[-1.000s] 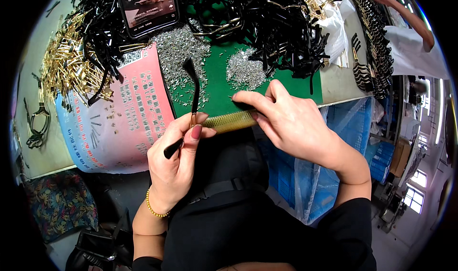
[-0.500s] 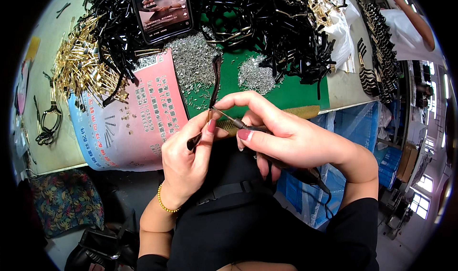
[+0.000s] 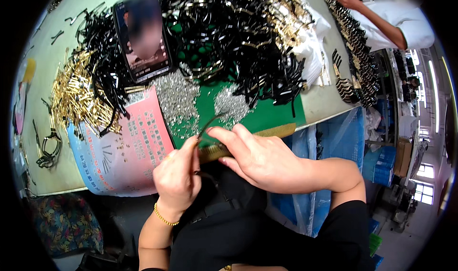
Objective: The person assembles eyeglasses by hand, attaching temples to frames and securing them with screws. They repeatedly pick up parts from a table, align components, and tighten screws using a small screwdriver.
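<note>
While my left hand pinches a dark eyeglass temple, my right hand curls nearby, grip unclear; a loose pinch could drop the temple among silver fittings.

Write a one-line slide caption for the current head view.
Left hand holding a slender dark piece, right hand close by, silvery parts heaped on a green mat.
</note>
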Tool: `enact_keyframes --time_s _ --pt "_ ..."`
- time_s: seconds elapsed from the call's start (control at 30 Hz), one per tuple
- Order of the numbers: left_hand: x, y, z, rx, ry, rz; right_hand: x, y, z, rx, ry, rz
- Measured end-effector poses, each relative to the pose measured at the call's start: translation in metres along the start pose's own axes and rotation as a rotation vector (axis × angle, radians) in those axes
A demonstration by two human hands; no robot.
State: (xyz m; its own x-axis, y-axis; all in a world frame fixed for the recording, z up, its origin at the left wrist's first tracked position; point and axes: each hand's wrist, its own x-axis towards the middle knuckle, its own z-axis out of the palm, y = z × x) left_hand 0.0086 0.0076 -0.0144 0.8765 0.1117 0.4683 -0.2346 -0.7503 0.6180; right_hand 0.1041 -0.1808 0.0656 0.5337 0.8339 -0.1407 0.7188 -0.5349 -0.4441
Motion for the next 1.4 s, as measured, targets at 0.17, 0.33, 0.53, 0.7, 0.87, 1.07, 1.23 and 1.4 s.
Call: enact_keyframes --time_s 0.17,0.33,0.53,0.7,0.87,1.07,1.23,1.4 --pt "-0.001 -0.024 -0.030 -0.396 0.332 -0.549 0.041 0.036 -0.063 -0.110 0.421 -0.018" --pt "-0.006 -0.038 -0.022 -0.369 0.330 -0.478 0.124 0.077 -0.099 -0.461 0.540 0.255" --pt "-0.011 -0.042 -0.022 -0.381 0.400 -0.412 0.162 0.062 -0.103 -0.628 0.396 0.323" --pt "-0.009 -0.042 -0.021 -0.272 0.343 -0.327 0.179 0.089 -0.115 -0.522 0.419 0.319" --pt "-0.011 -0.037 -0.025 -0.344 0.373 -0.377 0.171 0.087 -0.122 -0.359 0.384 0.361" --pt "-0.008 -0.036 -0.030 -0.348 0.340 -0.324 0.186 0.093 -0.132 -0.443 0.277 0.399" --pt "-0.018 -0.044 -0.026 -0.474 0.422 -0.374 0.127 0.089 -0.154 -0.325 0.566 0.469" --pt "-0.015 -0.042 -0.030 -0.715 0.481 -0.427 0.085 0.096 -0.159 0.498 0.633 0.385"
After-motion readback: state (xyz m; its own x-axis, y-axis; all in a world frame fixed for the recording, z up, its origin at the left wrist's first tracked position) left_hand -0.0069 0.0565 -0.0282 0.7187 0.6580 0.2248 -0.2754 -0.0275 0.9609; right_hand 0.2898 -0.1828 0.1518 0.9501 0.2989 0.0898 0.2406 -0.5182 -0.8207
